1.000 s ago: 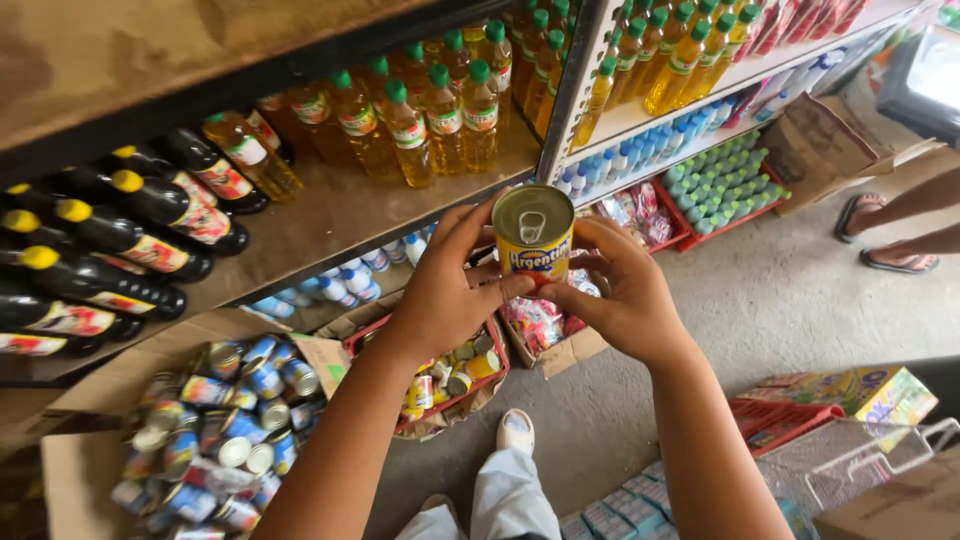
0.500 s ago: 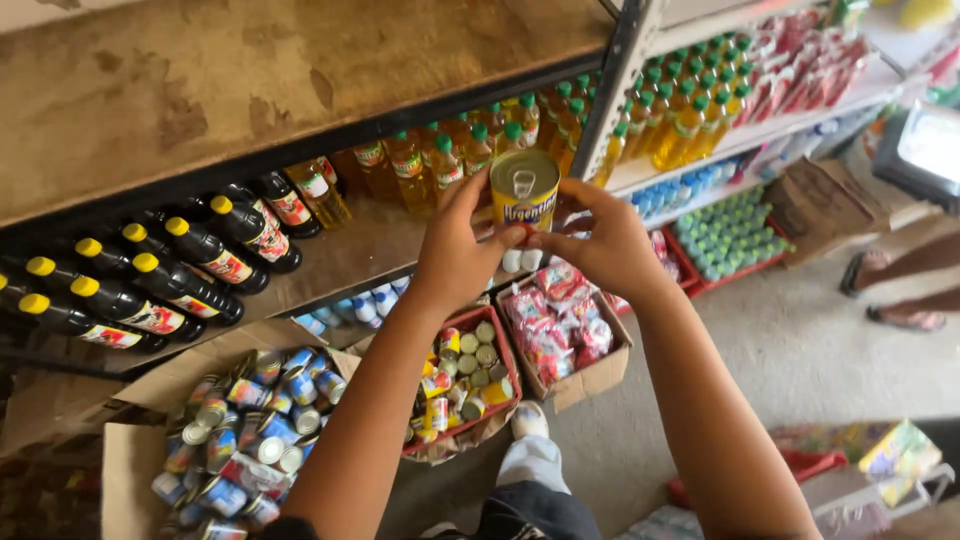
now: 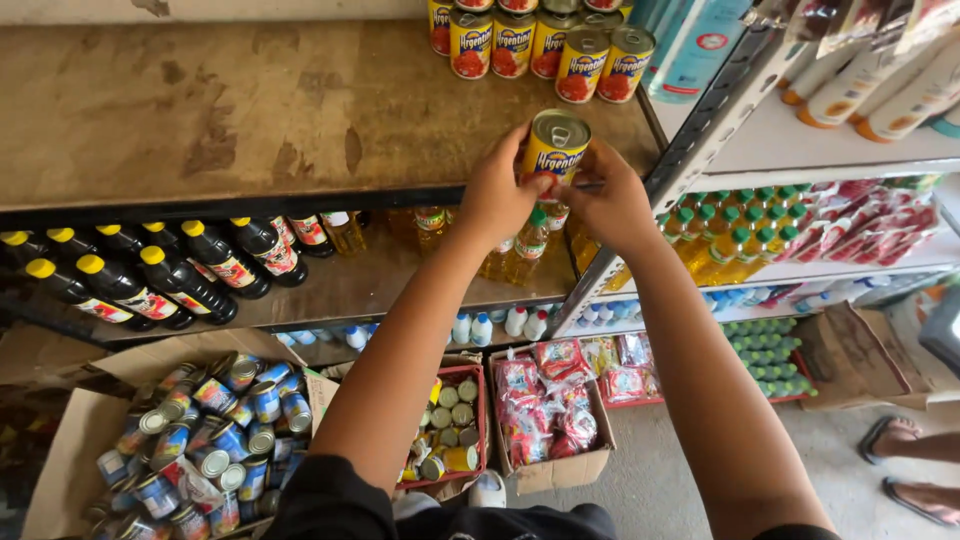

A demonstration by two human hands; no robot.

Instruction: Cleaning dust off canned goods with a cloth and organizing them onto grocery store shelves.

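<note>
Both hands, left hand (image 3: 497,197) and right hand (image 3: 608,197), clamp a yellow can (image 3: 556,146) just above the wooden shelf's (image 3: 250,110) front edge, where a slip could drop it onto the oil bottles (image 3: 520,245) below.

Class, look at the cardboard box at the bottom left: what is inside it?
The cardboard box holds a loose heap of small blue-labelled cans with silver tops, lying at all angles. The layers below, and the box floor, are covered by the top cans.

one held can (image 3: 556,145), two hands (image 3: 497,200), two cardboard boxes (image 3: 62,462)
</note>
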